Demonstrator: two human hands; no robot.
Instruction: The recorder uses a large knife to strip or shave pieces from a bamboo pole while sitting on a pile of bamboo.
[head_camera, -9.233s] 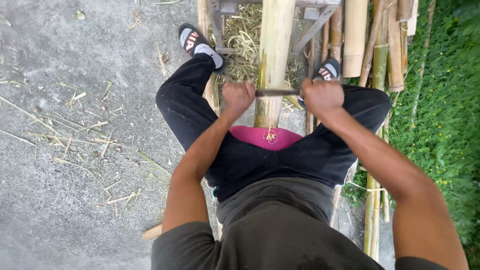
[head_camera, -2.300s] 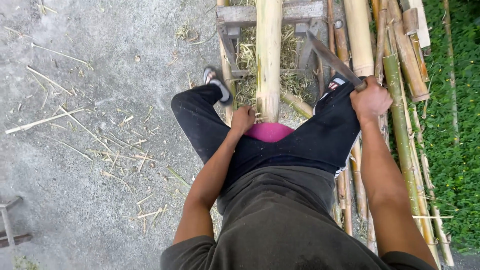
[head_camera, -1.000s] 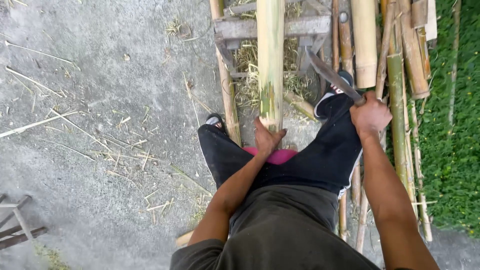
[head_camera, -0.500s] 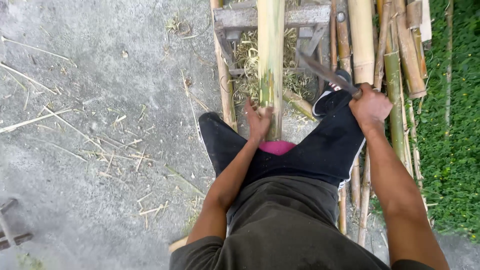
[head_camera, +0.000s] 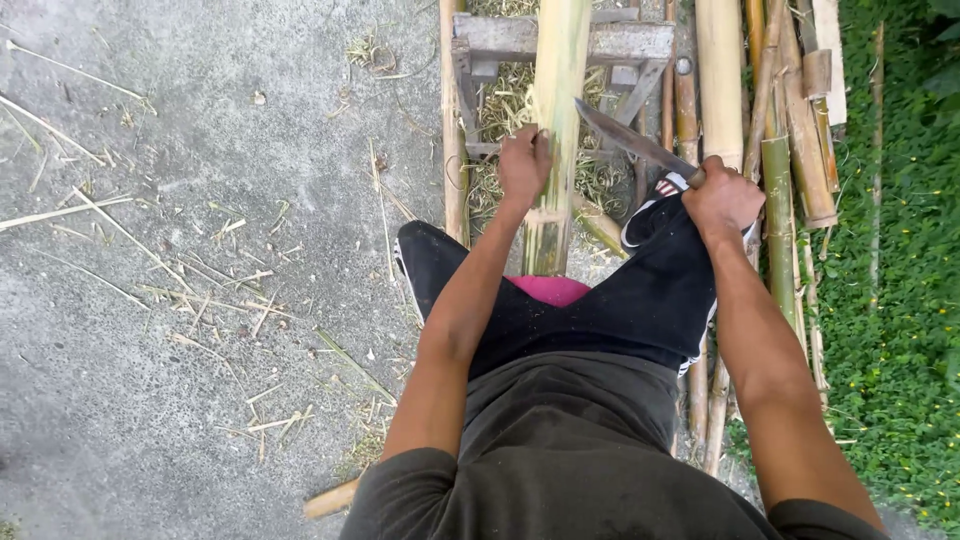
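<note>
Quite a bit was hidden here. The near end of the bamboo pole (head_camera: 556, 120) ran down between the person's legs and vanished behind a pink cushion (head_camera: 548, 290), and its far end was cut off by the top edge. The handle of the knife (head_camera: 632, 140) was buried inside the right hand (head_camera: 722, 200), so only the dark blade showed, slanting up and to the left with its tip just beside the pole. Whether the tip actually touched the bamboo was hard to tell. One shoe (head_camera: 660, 195) peeked out under the blade, mostly covered by the trouser leg.

As for the grip: the left hand (head_camera: 524, 165) was wrapped around the pole's left side, fingers curled closed on it, just near of the wooden stand (head_camera: 610, 42) that carried the pole at the far end. The right hand was a tight fist closed around the knife handle, well to the right of the pole.

More bamboo poles (head_camera: 790, 150) lay in a bundle on the right, next to the grass (head_camera: 900, 250). Thin shavings (head_camera: 230, 290) were scattered over the concrete floor (head_camera: 200, 430) on the left.
</note>
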